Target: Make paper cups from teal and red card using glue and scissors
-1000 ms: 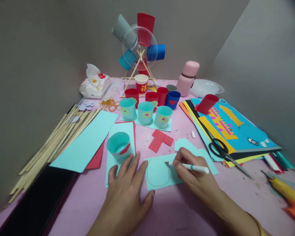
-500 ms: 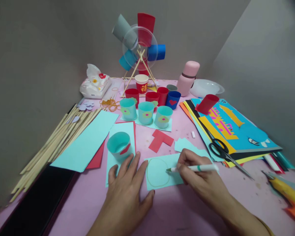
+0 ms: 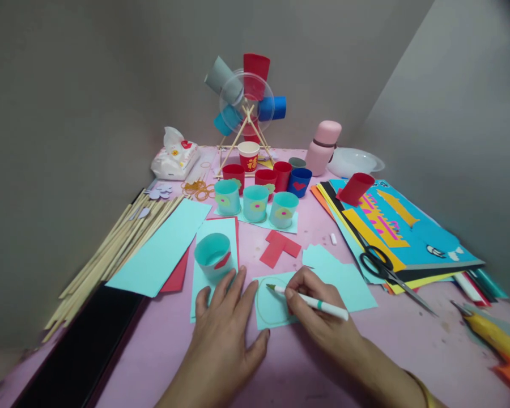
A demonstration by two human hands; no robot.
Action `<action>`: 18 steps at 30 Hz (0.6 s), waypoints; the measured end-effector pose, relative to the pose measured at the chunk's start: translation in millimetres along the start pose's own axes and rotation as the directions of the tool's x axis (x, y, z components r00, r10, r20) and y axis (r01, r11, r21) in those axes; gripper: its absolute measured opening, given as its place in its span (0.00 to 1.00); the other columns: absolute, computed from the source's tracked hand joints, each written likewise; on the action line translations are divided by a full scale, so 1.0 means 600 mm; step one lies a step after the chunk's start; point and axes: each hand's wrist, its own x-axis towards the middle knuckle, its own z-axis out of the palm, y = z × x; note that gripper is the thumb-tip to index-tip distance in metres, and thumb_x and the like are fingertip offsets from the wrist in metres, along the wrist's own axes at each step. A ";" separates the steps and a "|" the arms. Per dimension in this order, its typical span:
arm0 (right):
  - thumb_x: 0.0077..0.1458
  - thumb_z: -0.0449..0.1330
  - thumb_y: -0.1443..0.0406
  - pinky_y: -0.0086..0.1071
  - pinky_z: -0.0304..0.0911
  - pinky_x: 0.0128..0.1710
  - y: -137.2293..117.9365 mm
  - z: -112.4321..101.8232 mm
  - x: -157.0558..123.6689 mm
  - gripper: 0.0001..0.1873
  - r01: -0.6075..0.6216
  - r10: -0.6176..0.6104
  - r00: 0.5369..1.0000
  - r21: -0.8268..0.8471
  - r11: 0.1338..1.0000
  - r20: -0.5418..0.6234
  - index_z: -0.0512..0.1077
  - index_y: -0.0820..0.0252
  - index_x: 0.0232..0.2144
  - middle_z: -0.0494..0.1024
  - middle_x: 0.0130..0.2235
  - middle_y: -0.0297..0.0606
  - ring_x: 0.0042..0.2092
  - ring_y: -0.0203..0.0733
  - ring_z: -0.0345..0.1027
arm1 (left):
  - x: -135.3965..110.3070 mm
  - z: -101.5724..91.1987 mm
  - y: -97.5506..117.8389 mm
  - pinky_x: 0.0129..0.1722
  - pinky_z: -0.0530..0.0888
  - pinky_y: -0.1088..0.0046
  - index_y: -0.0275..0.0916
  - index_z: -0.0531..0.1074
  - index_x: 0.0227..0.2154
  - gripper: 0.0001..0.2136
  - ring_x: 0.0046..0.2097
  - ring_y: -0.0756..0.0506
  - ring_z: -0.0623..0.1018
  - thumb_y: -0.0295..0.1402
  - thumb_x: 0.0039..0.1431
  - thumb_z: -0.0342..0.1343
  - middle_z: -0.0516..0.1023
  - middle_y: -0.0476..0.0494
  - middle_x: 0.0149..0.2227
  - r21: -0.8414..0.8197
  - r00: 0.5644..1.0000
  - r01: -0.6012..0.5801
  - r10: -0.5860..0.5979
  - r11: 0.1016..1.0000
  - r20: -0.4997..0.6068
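My left hand [image 3: 225, 334] lies flat with fingers spread, pressing the left edge of a small light-blue paper piece [image 3: 272, 309] on the pink table [image 3: 365, 340]. A drawn rounded outline shows on that paper. My right hand [image 3: 318, 314] is closed round a white pen with a green tip [image 3: 308, 300], its tip resting at the top of the outline. A light-blue paper cup with a red patch [image 3: 213, 256] stands on another blue sheet just beyond my left fingertips.
Three blue decorated cups [image 3: 255, 202] stand in a row, red and blue cups [image 3: 280, 174] behind them, then a cup-and-stick wheel model [image 3: 247, 102]. Wooden sticks [image 3: 110, 249] lie left. Scissors [image 3: 386, 269] rest on stacked coloured paper [image 3: 408, 226] at right. A pink bottle [image 3: 323, 147] stands behind.
The pen tip has travelled from the right side of the outline round to its top left. The view has shifted slightly, so everything sits lower in the frame. My left hand stays flat.
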 end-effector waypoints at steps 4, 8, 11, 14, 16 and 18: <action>0.59 0.50 0.65 0.27 0.49 0.23 0.002 0.011 -0.002 0.09 0.016 -0.016 1.000 0.000 1.000 0.019 0.61 0.56 0.26 0.62 0.21 0.25 0.23 0.34 0.54 | -0.001 0.000 0.002 0.50 0.61 0.39 0.39 0.63 0.56 0.24 0.61 0.30 0.62 0.34 0.55 0.50 0.62 0.32 0.62 -0.003 1.000 -0.001 0.001 1.000 0.004; 0.59 0.51 0.65 0.27 0.50 0.23 0.004 0.016 0.002 0.09 0.023 -0.023 0.999 0.001 1.000 0.037 0.61 0.56 0.26 0.62 0.21 0.25 0.22 0.34 0.55 | -0.004 0.001 0.001 0.51 0.61 0.39 0.39 0.62 0.57 0.24 0.61 0.31 0.61 0.34 0.55 0.50 0.62 0.33 0.62 0.000 1.000 -0.003 0.003 1.000 0.004; 0.58 0.51 0.66 0.27 0.49 0.22 0.007 0.018 0.005 0.09 0.034 -0.033 0.999 -0.012 0.999 0.030 0.60 0.56 0.26 0.60 0.20 0.24 0.22 0.34 0.55 | -0.006 0.002 0.000 0.51 0.61 0.40 0.40 0.62 0.57 0.24 0.61 0.32 0.61 0.34 0.56 0.50 0.62 0.34 0.63 0.008 1.000 -0.005 0.005 1.000 0.000; 0.58 0.51 0.66 0.27 0.49 0.22 0.008 0.018 0.006 0.09 0.032 -0.032 0.999 -0.026 0.999 0.019 0.60 0.55 0.25 0.60 0.20 0.24 0.22 0.34 0.54 | -0.003 0.002 0.000 0.51 0.60 0.40 0.40 0.62 0.56 0.24 0.61 0.32 0.61 0.34 0.55 0.50 0.62 0.34 0.63 0.007 1.000 -0.003 0.003 1.000 0.008; 0.58 0.51 0.66 0.27 0.49 0.22 0.008 0.016 0.006 0.09 0.023 -0.023 1.000 -0.045 0.999 0.006 0.60 0.55 0.25 0.61 0.20 0.24 0.22 0.34 0.54 | 0.001 0.001 0.001 0.51 0.60 0.40 0.39 0.62 0.56 0.24 0.61 0.31 0.62 0.34 0.56 0.50 0.62 0.33 0.63 0.003 1.000 -0.002 0.002 1.000 0.013; 0.58 0.51 0.66 0.27 0.50 0.22 0.008 0.013 0.007 0.08 0.014 -0.015 1.000 -0.066 0.998 -0.013 0.60 0.55 0.26 0.61 0.21 0.25 0.22 0.34 0.54 | 0.003 0.001 0.002 0.50 0.61 0.40 0.39 0.62 0.56 0.24 0.61 0.31 0.62 0.34 0.55 0.50 0.62 0.33 0.63 0.001 1.000 -0.004 0.004 1.000 0.012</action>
